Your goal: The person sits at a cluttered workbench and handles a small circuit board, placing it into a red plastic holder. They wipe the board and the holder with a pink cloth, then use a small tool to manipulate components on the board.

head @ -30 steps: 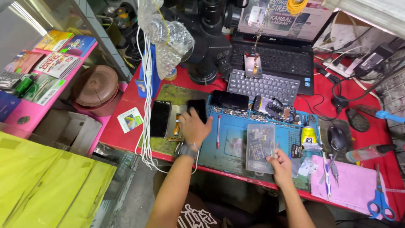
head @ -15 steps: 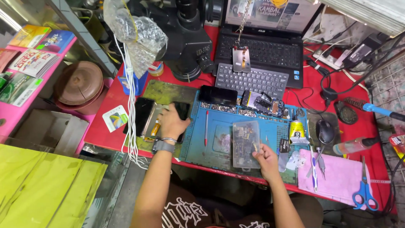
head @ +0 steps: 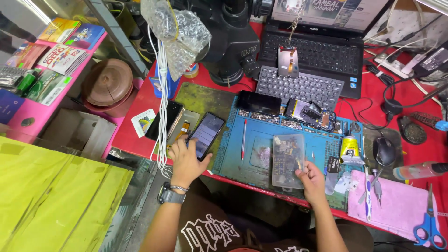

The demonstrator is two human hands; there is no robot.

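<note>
1. A yellow-green sheet (head: 51,205) covers the lower left corner. Above it, a pink shelf (head: 28,116) carries coloured packets (head: 60,58), and a brown lidded pot (head: 108,83) stands beside the red table (head: 135,121).
2. A bundle of white cables (head: 162,107) hangs down over the table's left part. A bag of bubble wrap (head: 179,32) hangs above it.
3. The left hand (head: 185,161), with a watch and a bracelet on the wrist, lies at the table's near edge. The fingers are curled loosely around the lower end of a dark smartphone (head: 206,135), thumb at its right edge. The phone lies screen up and slightly tilted, on the olive mat (head: 205,100) just left of the blue work mat (head: 322,149).
4. Two more flat phone parts (head: 175,123) lie just left of that phone.
5. A red-tipped tool (head: 243,139) lies on the blue mat. Another dark phone (head: 259,102) lies at the mat's far edge.
6. A microscope base (head: 231,51) stands behind the mats. A small grey keyboard (head: 303,87) sits in front of a black laptop (head: 317,46).
7. The right hand (head: 311,179) grips the lower right corner of a clear plastic parts box (head: 288,161), thumb on top, fingers partly closed. The box rests on the blue mat.
8. A yellow glue tube (head: 348,147) lies to the right, then a black mouse (head: 385,151).
9. A pink cloth (head: 401,205) at the far right carries tweezers (head: 377,186). Blue scissors (head: 429,226) lie at its right edge.
</note>
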